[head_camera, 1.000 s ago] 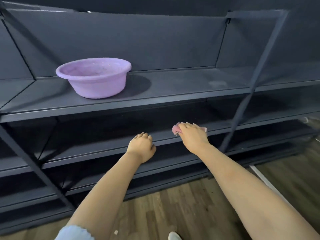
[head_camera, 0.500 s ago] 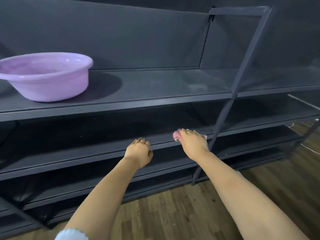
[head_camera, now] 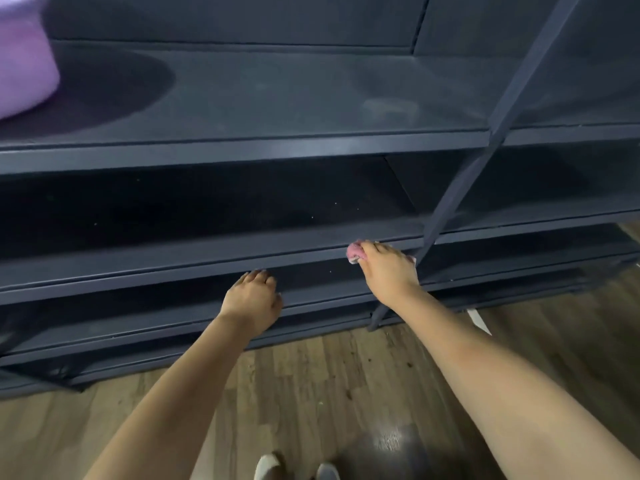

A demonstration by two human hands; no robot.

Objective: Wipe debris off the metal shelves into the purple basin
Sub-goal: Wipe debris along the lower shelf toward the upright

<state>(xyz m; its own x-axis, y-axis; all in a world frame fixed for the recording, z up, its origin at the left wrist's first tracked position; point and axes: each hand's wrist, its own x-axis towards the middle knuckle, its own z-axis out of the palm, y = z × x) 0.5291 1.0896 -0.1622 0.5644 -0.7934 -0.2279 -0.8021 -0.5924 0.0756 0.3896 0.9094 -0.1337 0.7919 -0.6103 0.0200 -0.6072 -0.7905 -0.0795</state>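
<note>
Pink cloth (head_camera: 354, 252) under right hand (head_camera: 384, 268) fingers, gripped on shelf edge (head_camera: 207, 261); left hand (head_camera: 252, 299) loosely curled, empty.

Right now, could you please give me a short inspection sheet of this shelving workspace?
Surface: dark metal shelves, pale dusty smear on the top one, white specks on the middle one.
Job's things: purple basin at top shelf's far left, partly out of frame; pink cloth at the middle shelf's front edge.
Clutter: nothing seen.
Hands: right hand holds the cloth; left hand cupped below the edge, holding nothing.
Cables: nothing seen.
Surroundings: wooden floor with crumbs; shoe tips.
</note>
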